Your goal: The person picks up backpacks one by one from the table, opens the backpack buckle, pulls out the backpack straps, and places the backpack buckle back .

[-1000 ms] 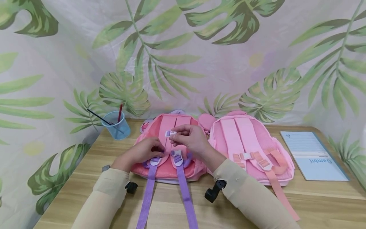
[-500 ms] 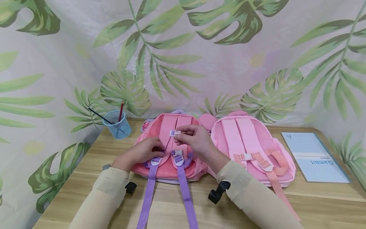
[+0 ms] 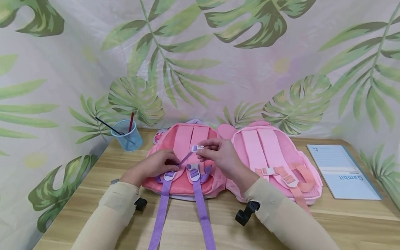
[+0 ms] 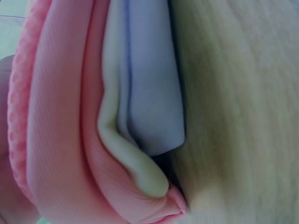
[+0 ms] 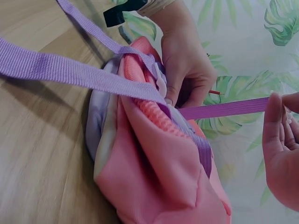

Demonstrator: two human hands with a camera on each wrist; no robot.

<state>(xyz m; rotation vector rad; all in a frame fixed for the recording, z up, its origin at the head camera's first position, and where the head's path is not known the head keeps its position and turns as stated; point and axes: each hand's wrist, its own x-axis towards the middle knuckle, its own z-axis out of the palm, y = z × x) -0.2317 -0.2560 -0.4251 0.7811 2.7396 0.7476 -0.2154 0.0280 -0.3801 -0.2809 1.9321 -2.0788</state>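
A coral-pink backpack (image 3: 184, 135) lies with its shoulder straps up in the head view. Thumb and fingers of my right hand (image 3: 221, 156) pinch a white plastic buckle (image 3: 195, 148) above it. From that buckle a narrow purple strap (image 5: 224, 109) runs taut down to my left hand (image 3: 155, 165), whose thumb and fingers pinch its lower end at the bag; the exact contact is partly hidden. Two white adjusters with long purple webbing (image 3: 203, 215) lie at the bag's lower edge. The left wrist view mostly holds the bag's coral side (image 4: 56, 140).
A light pink backpack (image 3: 281, 149) with peach straps lies touching on the right. Beyond it is a notebook (image 3: 343, 172) marked "Gambit". A blue mesh cup (image 3: 129, 140) with a red and a dark pencil stands at back left. A leaf-print curtain (image 3: 243, 69) hangs behind the table.
My right hand has moved right and slightly down with the buckle, and the purple strap is now stretched between the hands. The left hand has stayed nearly in place.
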